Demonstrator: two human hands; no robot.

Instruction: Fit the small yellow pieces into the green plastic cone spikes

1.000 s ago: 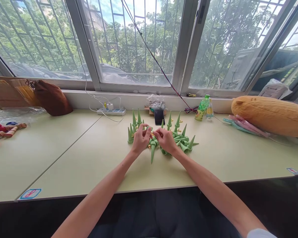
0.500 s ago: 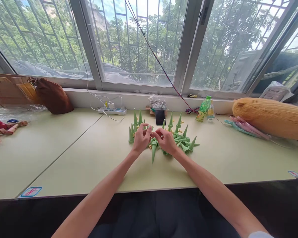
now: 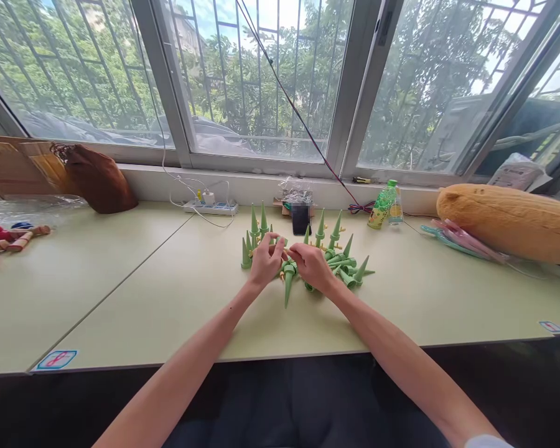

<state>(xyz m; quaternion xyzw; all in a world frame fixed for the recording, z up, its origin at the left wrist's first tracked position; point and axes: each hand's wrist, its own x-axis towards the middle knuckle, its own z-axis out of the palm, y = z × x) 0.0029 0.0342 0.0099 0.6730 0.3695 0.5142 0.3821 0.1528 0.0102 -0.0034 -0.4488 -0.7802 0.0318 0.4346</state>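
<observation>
My left hand [image 3: 266, 260] is closed round a green plastic watering spike [image 3: 284, 241], of which only a small part shows between the fingers. Opposite it, my right hand [image 3: 312, 262] is pinched at the near end of that piece, on what looks like its small yellow valve; the fingers hide most of it. Beneath the hands, one loose green spike [image 3: 288, 289] points toward me. Several spikes with yellow valves, such as one standing spike [image 3: 338, 225], rise behind the right hand. More upright spikes [image 3: 254, 218] stand behind the left, and others lie in a heap [image 3: 348, 267].
Behind the spikes lie a black phone [image 3: 301, 219] and clear plastic wrapping [image 3: 295, 191]. A power strip [image 3: 212, 208] with white cables is at back left, beyond it a brown bag [image 3: 100, 180]. At right are a green bottle [image 3: 382, 205] and an orange plush cushion [image 3: 508, 218].
The fingertips of my right hand have curled in slightly and turned at the piece. My left hand keeps its hold in nearly the same place.
</observation>
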